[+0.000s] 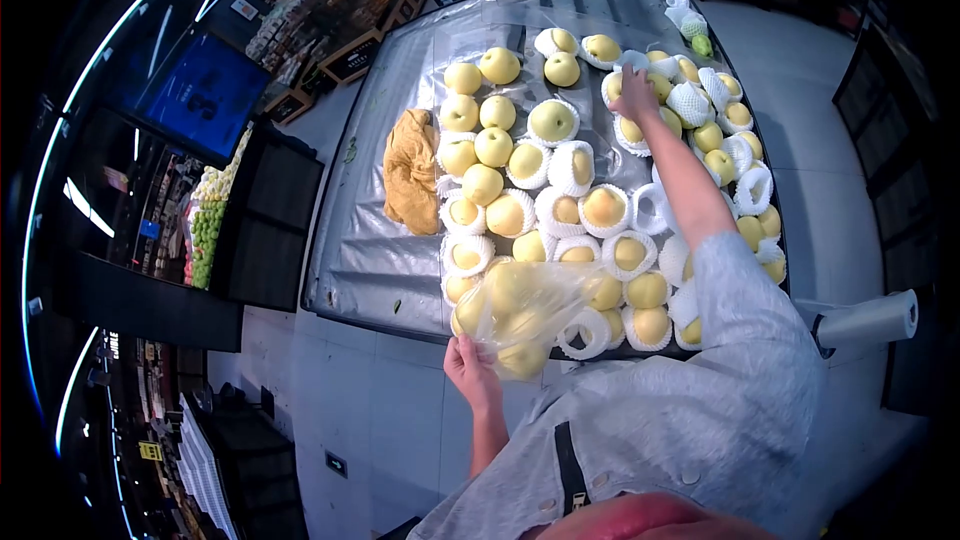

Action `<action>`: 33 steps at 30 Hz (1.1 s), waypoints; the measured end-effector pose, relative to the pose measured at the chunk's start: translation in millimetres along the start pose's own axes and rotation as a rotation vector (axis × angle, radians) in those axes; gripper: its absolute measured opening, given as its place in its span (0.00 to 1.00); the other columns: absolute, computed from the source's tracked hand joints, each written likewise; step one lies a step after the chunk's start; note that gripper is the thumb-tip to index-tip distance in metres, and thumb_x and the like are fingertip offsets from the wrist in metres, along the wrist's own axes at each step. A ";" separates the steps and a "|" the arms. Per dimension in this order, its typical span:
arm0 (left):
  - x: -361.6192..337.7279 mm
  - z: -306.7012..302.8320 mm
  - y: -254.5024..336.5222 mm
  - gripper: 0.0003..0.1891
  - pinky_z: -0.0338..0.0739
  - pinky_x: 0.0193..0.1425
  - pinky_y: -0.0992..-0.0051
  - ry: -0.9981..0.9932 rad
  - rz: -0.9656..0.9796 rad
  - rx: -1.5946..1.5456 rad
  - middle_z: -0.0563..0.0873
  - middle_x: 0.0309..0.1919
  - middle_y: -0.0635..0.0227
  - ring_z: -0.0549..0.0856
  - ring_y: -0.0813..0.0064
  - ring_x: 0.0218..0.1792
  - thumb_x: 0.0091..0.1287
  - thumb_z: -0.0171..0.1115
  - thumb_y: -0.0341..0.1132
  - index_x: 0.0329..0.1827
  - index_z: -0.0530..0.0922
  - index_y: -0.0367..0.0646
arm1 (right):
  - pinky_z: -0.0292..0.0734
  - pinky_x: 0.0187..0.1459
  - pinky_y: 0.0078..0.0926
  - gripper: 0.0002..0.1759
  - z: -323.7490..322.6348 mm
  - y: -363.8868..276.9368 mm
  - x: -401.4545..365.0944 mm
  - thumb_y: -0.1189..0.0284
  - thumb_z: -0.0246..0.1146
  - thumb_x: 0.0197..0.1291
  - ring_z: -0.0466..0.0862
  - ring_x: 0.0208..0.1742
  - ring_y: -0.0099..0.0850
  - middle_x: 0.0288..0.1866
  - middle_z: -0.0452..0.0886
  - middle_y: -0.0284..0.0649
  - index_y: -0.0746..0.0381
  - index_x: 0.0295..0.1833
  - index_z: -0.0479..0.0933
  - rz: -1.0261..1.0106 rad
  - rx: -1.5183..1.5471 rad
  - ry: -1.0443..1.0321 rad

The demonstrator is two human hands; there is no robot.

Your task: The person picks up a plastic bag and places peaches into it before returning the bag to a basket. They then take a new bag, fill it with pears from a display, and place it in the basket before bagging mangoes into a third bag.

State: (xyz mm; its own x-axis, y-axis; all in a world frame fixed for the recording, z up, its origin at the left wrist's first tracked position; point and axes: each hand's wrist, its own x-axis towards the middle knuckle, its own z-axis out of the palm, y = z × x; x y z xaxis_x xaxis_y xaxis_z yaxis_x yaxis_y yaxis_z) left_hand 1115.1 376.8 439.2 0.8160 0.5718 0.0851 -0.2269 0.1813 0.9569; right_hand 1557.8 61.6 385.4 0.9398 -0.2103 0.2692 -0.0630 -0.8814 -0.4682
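My left hand [468, 368], at the front edge of the display, is closed on the gathered edge of a clear plastic bag [545, 285]. Several round yellow pears show through the film. Stretched toward the far right part of the display, my right hand [637, 98] has its fingers curled down among pears in white foam nets. A foam net [632, 61] lies right at its fingertips, and a netted pear [612, 89] is just to its left. What my right fingers hold, if anything, I cannot tell. Bare yellow pears [493, 147] stand in rows left of the netted ones.
A crumpled orange-brown cloth [411, 172] lies on the display's plastic-covered surface [365, 230], left of the pears. At the right front corner is a roll of plastic bags [870, 320]. Empty foam nets [753, 188] lie among the fruit. A blue screen [195, 95] stands at left.
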 end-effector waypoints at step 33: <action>-2.8 -28.7 -22.8 0.17 0.55 0.34 0.84 -0.471 0.125 0.190 0.67 0.26 0.79 0.61 0.87 0.28 0.76 0.54 0.40 0.27 0.68 0.41 | 0.73 0.57 0.41 0.46 -190.6 -122.5 -287.4 0.77 0.82 0.28 0.72 0.64 0.48 0.65 0.70 0.43 0.49 0.58 0.68 -0.903 0.393 0.906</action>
State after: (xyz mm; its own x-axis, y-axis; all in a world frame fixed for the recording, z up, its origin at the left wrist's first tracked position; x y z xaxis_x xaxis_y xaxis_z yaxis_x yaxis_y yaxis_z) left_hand 1102.7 394.1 409.2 0.9495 0.1496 0.2759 -0.2732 -0.0387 0.9612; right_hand 1231.5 149.3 525.9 0.0386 0.0382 0.9985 0.7019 -0.7122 0.0001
